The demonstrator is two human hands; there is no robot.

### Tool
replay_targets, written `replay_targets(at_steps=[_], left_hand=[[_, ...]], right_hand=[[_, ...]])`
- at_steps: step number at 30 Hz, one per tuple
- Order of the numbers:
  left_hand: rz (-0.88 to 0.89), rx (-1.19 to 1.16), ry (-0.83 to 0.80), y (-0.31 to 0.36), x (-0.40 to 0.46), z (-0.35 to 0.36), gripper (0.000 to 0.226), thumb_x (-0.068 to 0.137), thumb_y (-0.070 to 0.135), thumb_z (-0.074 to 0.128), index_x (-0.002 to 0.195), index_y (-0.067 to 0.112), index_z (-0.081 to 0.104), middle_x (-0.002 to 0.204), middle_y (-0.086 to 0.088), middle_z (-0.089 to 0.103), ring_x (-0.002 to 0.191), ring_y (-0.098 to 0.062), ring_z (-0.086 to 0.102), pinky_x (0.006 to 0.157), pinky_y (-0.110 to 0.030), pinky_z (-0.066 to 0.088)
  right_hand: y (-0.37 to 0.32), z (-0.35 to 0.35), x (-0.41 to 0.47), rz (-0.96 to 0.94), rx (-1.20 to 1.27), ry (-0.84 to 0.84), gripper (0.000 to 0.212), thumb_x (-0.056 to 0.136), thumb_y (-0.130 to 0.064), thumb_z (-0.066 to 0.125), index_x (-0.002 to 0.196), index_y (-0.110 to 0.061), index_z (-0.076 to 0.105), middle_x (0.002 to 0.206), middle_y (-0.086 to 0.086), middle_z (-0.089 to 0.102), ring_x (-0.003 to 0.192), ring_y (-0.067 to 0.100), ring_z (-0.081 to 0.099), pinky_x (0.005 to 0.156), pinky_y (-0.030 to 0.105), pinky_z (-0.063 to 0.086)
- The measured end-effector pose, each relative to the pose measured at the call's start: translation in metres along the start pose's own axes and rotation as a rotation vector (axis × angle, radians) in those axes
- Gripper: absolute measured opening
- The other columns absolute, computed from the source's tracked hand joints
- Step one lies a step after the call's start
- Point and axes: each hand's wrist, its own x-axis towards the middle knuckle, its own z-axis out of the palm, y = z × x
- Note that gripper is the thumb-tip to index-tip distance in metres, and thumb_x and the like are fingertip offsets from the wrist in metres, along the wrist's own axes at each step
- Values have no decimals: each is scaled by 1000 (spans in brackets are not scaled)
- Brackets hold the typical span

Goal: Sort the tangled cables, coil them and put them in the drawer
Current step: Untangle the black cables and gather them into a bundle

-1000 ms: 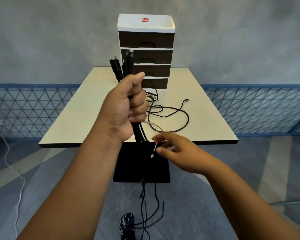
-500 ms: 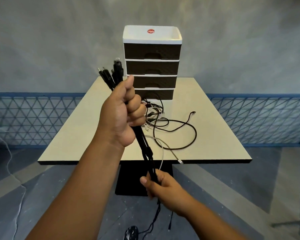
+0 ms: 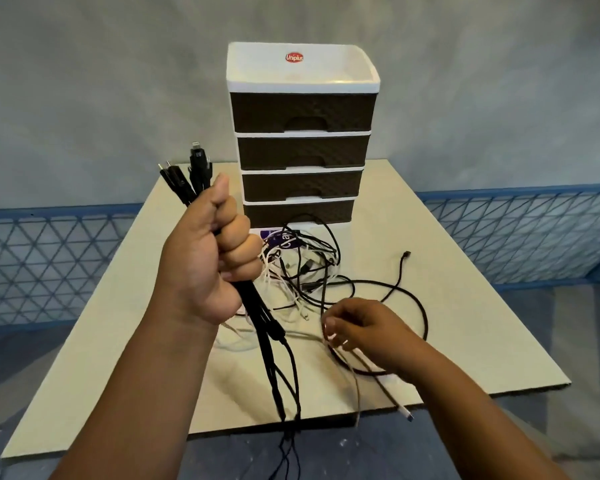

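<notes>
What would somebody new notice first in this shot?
The left hand in the centre, gripping a bundle of black cables upright. Behind it, a four-drawer unit stands at the table's far edge, with a cable tangle in front, where the right hand pinches a white cable.

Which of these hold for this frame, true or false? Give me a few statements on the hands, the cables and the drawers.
1. The left hand grips a bundle of black cables, plugs up. True.
2. All four drawers are shut. True.
3. The right hand rests flat on the bare table. False: its fingers pinch a white cable near the front edge.
4. The tangle lies in front of the drawers. True.
5. The top tray holds coiled cables. False: nothing shows in it.
</notes>
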Motion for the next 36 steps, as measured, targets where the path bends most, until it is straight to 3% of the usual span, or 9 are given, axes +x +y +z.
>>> replay_targets(at_steps=[4,9,12,14,16,20,25,32,36], left_hand=[[-61,-12,7,8,33,-23,56,100,42,40,48,22,33,39,10,22,38,-7,8,37,-15,8],[-123,-22,14,11,62,-44,56,100,42,40,48,22,31,39,11,21,31,-3,15,38,-13,8],[-157,-34,19,14,74,-50,55,100,42,40,49,22,29,39,10,20,34,-5,10,38,-13,7],[-194,-37,27,15,81,-53,52,99,42,41,52,23,30,40,10,20,35,-5,9,38,-14,6],[-228,-30,42,16,89,-58,48,97,42,43,55,23,33,41,9,20,33,-3,14,37,-15,6],[-295,-33,91,15,102,-62,36,96,40,47,65,21,47,43,10,20,31,-2,19,33,-15,8],[-335,-10,149,4,114,-51,30,98,37,48,88,13,62,43,10,20,31,-1,19,29,-13,12],[-342,17,148,-6,126,-28,44,95,47,50,110,9,67,48,9,19,35,-2,17,33,-14,11],[-362,19,142,-17,134,-19,54,93,53,50,120,8,63,48,9,20,35,-1,18,32,-13,13]], right_hand=[[0,2,55,51,14,304,7,94,-25,62,92,-24,69,89,-2,71,79,18,70,81,46,57],[-30,-7,116,3,-232,569,47,95,-30,61,139,-20,46,137,6,49,118,19,55,101,34,45],[-46,-17,146,80,-370,476,55,96,-34,59,145,-16,40,141,10,50,127,27,51,105,39,43],[-55,-26,162,150,-283,323,43,98,-34,57,134,-11,53,117,13,64,100,26,65,82,34,55],[-69,-38,171,156,-95,195,28,100,-31,54,110,-8,66,85,10,63,65,19,59,60,26,49],[-101,-67,183,78,-54,192,27,98,-37,56,89,-17,73,81,6,59,68,21,42,61,32,36],[-154,-93,184,-130,167,207,27,102,-27,52,91,-8,67,53,-5,35,47,10,28,48,26,24],[-214,-127,169,-619,707,270,23,101,-24,52,90,-8,64,59,-2,34,42,9,24,44,22,21],[-227,-146,150,-754,730,166,24,102,-25,50,101,-6,64,63,-1,38,48,11,23,47,26,20]])
